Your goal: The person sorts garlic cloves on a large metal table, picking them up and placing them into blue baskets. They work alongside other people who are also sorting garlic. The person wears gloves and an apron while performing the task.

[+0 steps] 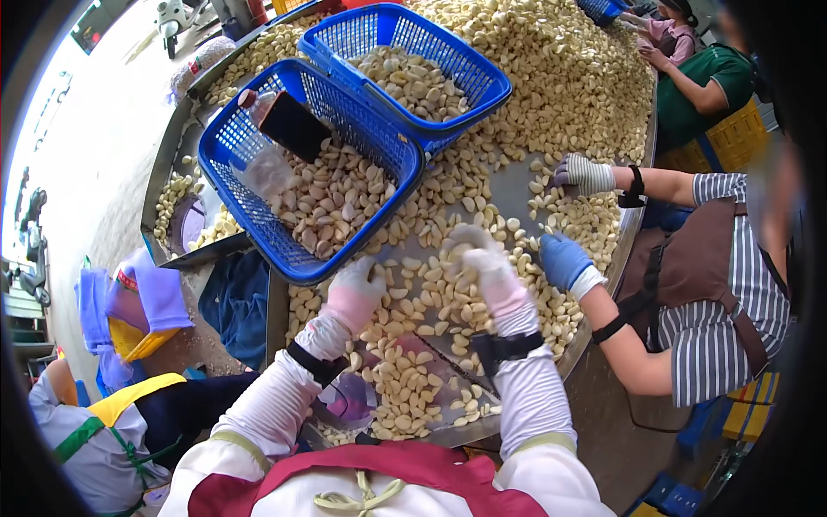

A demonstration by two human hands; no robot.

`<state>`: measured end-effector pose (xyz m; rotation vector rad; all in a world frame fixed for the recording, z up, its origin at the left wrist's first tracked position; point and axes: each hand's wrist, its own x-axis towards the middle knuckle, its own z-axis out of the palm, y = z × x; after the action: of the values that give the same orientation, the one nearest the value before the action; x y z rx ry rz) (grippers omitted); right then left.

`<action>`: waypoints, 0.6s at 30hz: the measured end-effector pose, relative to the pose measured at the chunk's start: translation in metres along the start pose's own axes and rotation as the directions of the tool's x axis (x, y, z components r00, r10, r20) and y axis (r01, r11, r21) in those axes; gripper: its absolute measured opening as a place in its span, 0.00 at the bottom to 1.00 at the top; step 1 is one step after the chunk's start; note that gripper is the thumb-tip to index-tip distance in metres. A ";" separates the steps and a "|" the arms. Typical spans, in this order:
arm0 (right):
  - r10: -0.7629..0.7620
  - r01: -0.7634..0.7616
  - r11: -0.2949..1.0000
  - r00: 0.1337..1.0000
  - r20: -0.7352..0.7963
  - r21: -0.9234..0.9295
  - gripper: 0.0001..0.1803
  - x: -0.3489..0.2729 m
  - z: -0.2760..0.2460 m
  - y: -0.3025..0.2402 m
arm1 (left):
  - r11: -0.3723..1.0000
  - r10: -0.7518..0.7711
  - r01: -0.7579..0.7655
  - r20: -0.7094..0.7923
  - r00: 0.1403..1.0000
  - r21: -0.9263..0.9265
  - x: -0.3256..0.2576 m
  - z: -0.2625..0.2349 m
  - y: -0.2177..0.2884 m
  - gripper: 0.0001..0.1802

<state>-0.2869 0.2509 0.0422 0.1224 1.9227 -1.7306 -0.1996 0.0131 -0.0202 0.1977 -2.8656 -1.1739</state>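
Observation:
Peeled garlic cloves (422, 302) lie spread over a metal table between my hands. My left hand (355, 295), in a white and pink glove, is beside the near corner of a blue basket (301, 274). Its fingers are curled in; whatever they hold is hidden. My right hand (489, 269), gloved the same way, reaches over the cloves with bent fingers apart, slightly blurred. Inside the basket are darker garlic cloves (332, 202), a dark bottle (293, 125) with a reddish cap, and a clear plastic bag (269, 175).
A second blue basket (461, 125) of cloves overlaps the first, before a large clove heap (568, 77). Close on my right, a co-worker's blue-gloved hand (564, 260) and striped-gloved hand (586, 175) work among cloves. Another person (103, 422) is at lower left, near purple cloth (151, 289).

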 end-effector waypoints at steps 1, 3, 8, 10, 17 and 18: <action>-0.081 0.079 0.994 0.997 -0.017 -0.081 0.13 -0.003 -0.013 0.007 | 0.995 0.022 -0.025 -0.032 0.999 -0.098 0.001 0.001 0.006 0.15; -0.191 0.120 0.823 0.979 -0.070 -0.556 0.13 -0.007 -0.004 0.003 | 0.981 0.040 -0.050 -0.058 0.998 -0.190 0.001 0.005 0.014 0.13; -0.144 0.116 0.333 0.987 0.071 -0.936 0.15 -0.025 0.038 0.051 | 0.955 -0.003 0.006 0.008 1.000 -0.296 -0.006 0.005 0.034 0.13; -0.118 0.153 0.549 0.987 0.105 -0.822 0.15 -0.034 0.029 0.068 | 0.914 -0.010 0.044 0.087 0.996 -0.404 -0.011 0.003 0.033 0.14; 0.254 -0.274 0.953 0.955 0.155 0.126 0.19 -0.060 0.005 0.033 | 0.477 -0.265 0.586 0.529 0.806 -0.655 -0.012 -0.006 0.027 0.18; 0.259 -0.278 0.953 0.954 0.152 0.122 0.19 -0.061 0.004 0.031 | 0.486 -0.296 0.595 0.520 0.801 -0.640 -0.014 -0.005 0.024 0.18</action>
<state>-0.2208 0.2699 0.0420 0.2990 1.6028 -1.6451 -0.1880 0.0285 0.0004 0.8194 -2.2060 -2.6921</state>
